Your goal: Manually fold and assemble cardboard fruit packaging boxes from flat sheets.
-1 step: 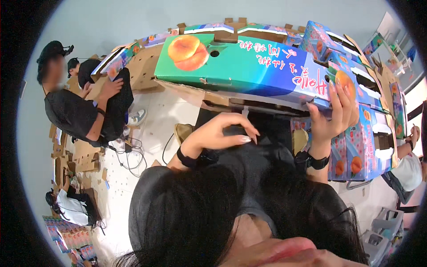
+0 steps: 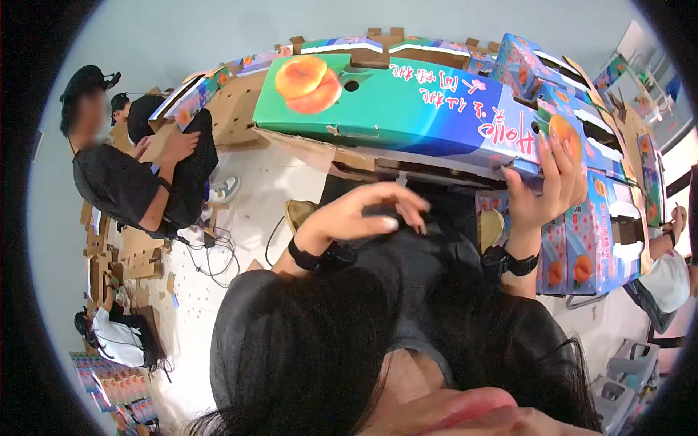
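A long cardboard fruit box (image 2: 407,116), green on its left and blue to purple on its right, with peaches printed on it, lies across in front of me. My right hand (image 2: 545,182) grips its right end, fingers on the printed face and thumb at the near edge. Below the box's near side, in front of my black shirt, hovers my left hand (image 2: 371,211). Its fingers are loosely bent and apart, slightly blurred, with nothing seen in them. A dark slot runs along the underside of the box.
Stacked blue and pink fruit boxes (image 2: 589,232) stand close on my right. More boxes (image 2: 342,46) line the far side. At left a seated person (image 2: 120,171) handles cardboard; cables (image 2: 214,254) and scraps lie on the floor. Grey stools (image 2: 631,360) stand at lower right.
The fingers of my left hand have moved slightly and spread a little. My right hand and the fruit box look the same.
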The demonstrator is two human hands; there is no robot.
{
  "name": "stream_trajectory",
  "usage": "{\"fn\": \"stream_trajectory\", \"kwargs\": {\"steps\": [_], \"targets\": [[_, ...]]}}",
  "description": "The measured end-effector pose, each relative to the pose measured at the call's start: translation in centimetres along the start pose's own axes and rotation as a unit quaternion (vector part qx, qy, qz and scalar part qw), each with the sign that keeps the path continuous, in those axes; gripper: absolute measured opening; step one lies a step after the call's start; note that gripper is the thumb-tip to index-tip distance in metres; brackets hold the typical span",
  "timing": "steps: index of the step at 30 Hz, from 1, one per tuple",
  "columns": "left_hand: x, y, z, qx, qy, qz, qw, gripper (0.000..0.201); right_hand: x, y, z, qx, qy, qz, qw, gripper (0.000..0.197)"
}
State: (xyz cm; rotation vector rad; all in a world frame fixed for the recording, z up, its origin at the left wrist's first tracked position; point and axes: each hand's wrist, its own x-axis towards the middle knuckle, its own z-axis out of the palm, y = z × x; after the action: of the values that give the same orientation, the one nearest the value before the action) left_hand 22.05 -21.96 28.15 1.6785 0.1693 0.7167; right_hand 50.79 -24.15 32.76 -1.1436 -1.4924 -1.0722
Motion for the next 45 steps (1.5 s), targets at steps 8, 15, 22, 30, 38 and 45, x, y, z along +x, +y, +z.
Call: {"fn": "stream_trajectory", "kwargs": {"steps": [8, 15, 22, 30, 38, 45], "targets": [[-0.4, -2.6, -0.7, -0.207, 0.102, -0.022, 0.973, 0.105, -0.7, -0.2, 0.6, 0.002, 0.036, -0.017, 0.999, 0.061], [3.0, -1.4, -1.3, -0.354, 0.12, -0.124, 0.919, 0.097, 0.6, 0.4, 0.6, -0.043, 0.021, 0.026, 0.999, 0.052], [2.1, -4.0, -1.0, -0.147, -0.098, -0.202, 0.963, 0.05, 0.5, 2.5, 1.4, -0.003, 0.01, 0.076, 0.997, 0.05], [0.6, -7.6, -3.7, -0.221, 0.169, -0.266, 0.923, 0.062, 0.6, 3.6, 1.1, 0.006, 0.001, 0.103, 0.995, 0.044], [-1.1, -11.0, -5.8, -0.399, 0.316, -0.037, 0.86, 0.049, 3.1, 1.7, -2.7, 0.093, -0.176, 0.047, 0.979, 0.065], [-0.4, -10.1, -5.0, -0.398, 0.317, -0.072, 0.858, 0.052, 3.1, 2.8, -6.3, 0.123, -0.225, 0.025, 0.966, 0.071]]}}
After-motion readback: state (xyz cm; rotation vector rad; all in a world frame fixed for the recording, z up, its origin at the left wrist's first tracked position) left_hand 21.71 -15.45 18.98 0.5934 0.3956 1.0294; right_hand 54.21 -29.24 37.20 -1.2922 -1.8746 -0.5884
